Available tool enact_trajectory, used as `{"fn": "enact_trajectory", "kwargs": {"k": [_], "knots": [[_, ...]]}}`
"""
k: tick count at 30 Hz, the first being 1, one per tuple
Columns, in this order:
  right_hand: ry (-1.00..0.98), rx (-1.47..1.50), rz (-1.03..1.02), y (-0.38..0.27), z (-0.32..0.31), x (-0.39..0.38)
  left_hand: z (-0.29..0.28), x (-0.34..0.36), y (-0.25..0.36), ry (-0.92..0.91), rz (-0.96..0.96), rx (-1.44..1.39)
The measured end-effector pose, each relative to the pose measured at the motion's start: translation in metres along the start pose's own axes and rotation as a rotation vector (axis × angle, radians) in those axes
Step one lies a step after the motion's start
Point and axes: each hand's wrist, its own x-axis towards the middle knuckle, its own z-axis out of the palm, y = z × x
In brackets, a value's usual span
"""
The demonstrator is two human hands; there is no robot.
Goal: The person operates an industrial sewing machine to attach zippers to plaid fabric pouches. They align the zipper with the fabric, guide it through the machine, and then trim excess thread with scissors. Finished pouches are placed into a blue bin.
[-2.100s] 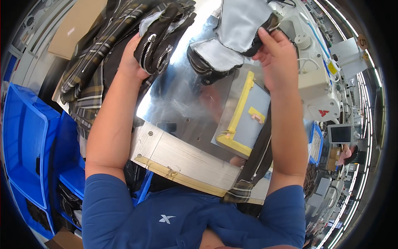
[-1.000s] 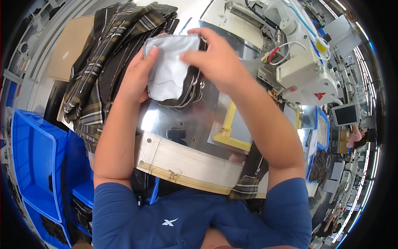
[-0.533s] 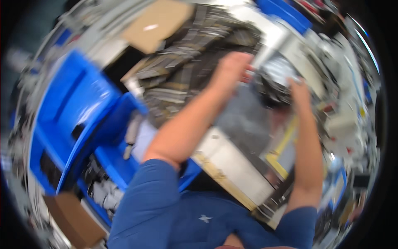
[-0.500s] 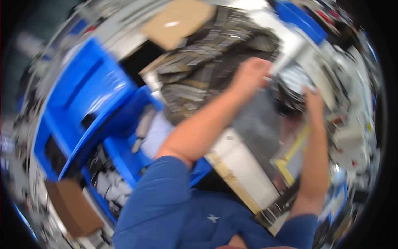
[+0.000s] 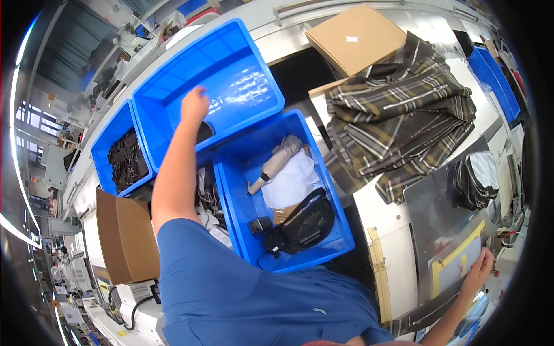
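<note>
My left arm stretches over the large blue bin (image 5: 236, 86) at the far left. My left hand (image 5: 195, 105) hovers above its inside, slightly blurred, and its fingers are mostly hidden behind the back of the hand. Below the wrist a small dark thing (image 5: 205, 131) lies in that bin. At the right, my right hand (image 5: 479, 269) rests by the edge of a flat template (image 5: 456, 259) bordered with yellow tape, fingers loosely extended. Beyond it sits a stack of dark plaid pieces (image 5: 461, 187) with a pale one (image 5: 483, 169) on top.
Plaid fabric (image 5: 404, 115) is heaped on the table beside a cardboard box (image 5: 356, 37). The nearer blue bin (image 5: 340, 230) holds a folded umbrella (image 5: 280, 158), white cloth (image 5: 291, 181) and a black pouch (image 5: 309, 222). A smaller bin (image 5: 104, 147) contains dark scraps. An open carton (image 5: 127, 236) stands at left.
My left hand has moved from the plaid fabric to above the large blue bin. My right hand has left the stack and come down beside the template. The view has swung right.
</note>
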Motion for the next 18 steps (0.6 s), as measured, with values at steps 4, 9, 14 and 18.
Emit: {"fn": "enact_trajectory", "kwargs": {"k": [4,9,14,18], "knots": [[-0.044,-0.082,0.044,0.031,-0.014,-0.015,0.021,0.009,-0.134,-0.337,-0.132,0.386],[-0.038,-0.094,0.096,0.021,-0.009,-0.034,0.028,-0.008,-0.123,-0.597,-0.133,0.565],[-0.041,-0.150,0.025,0.026,-0.010,-0.032,0.041,-0.004,-0.168,-0.733,-0.132,0.580],[-0.026,-0.247,0.067,0.050,-0.033,-0.027,0.022,-0.001,-0.215,-0.425,-0.166,0.302]]}}
